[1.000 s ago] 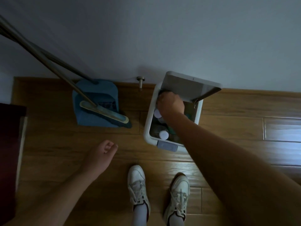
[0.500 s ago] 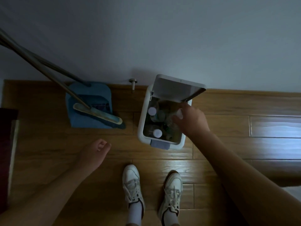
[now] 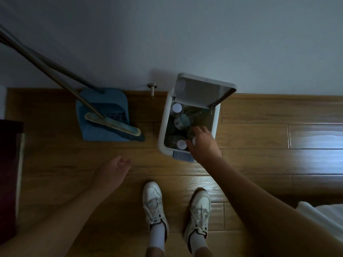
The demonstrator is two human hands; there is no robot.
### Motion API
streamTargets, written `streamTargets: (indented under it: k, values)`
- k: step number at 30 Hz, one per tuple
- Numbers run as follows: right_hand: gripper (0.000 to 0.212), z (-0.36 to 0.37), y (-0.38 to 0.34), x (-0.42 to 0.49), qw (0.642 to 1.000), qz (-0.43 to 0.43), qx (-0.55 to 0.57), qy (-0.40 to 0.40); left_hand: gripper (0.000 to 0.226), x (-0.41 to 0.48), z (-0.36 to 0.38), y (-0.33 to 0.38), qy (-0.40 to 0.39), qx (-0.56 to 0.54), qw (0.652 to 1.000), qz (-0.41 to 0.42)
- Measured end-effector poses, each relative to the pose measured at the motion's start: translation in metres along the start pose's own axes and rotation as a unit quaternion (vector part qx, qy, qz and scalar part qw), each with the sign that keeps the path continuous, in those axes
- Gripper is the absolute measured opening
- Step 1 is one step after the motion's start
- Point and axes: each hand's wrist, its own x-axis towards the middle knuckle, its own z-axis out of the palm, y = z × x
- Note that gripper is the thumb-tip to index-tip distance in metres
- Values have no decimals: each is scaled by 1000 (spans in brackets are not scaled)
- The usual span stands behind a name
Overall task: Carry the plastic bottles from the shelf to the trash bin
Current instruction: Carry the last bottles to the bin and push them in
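Note:
A white trash bin (image 3: 163,127) stands on the wooden floor against the wall, its lid (image 3: 202,90) tipped up. Several clear plastic bottles with white caps lie inside, one at the back left (image 3: 177,107) and one at the front (image 3: 181,144). My right hand (image 3: 203,143) reaches over the bin's front right corner, its fingers curled around a clear plastic bottle (image 3: 191,135) with a white cap, just inside the rim. My left hand (image 3: 115,169) hangs over the floor left of the bin, loosely curled and holding nothing.
A blue dustpan (image 3: 104,101) and a broom (image 3: 113,125) with long handles lean on the wall left of the bin. A metal door stop (image 3: 152,88) sits between them. Dark furniture (image 3: 9,173) is at the left edge, white fabric (image 3: 319,216) at lower right. My shoes (image 3: 154,203) face the bin.
My right hand has drawn back from the rear of the bin to its front right corner. The left hand has stayed in place.

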Motion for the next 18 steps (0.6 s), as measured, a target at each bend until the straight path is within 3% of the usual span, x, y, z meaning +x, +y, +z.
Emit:
streamTargets:
  k: [3,5,8,11,13,18]
  values:
    - [34,-1,2,-20,992,-99,-46,62,30,-4,-1,-9,-14,-4,1000,-10]
    - [32,2,3,-31,984,-148,-81,53,32,-7,-4,-10,-19,4,1000,-11]
    - [38,5,7,-38,992,-102,-61,-40,29,-10,-7,-7,-21,2,1000,-13]
    - [29,0,10,-37,992,-61,-47,-103,29,-14,-9,-4,-13,9,1000,-8]
    - [25,-14,4,-37,995,-71,-32,-70,30,-18,-10,-3,-10,9,1000,-5]
    - [29,-88,-36,-35,975,-187,-38,110,29,-34,-15,6,-7,46,999,2]
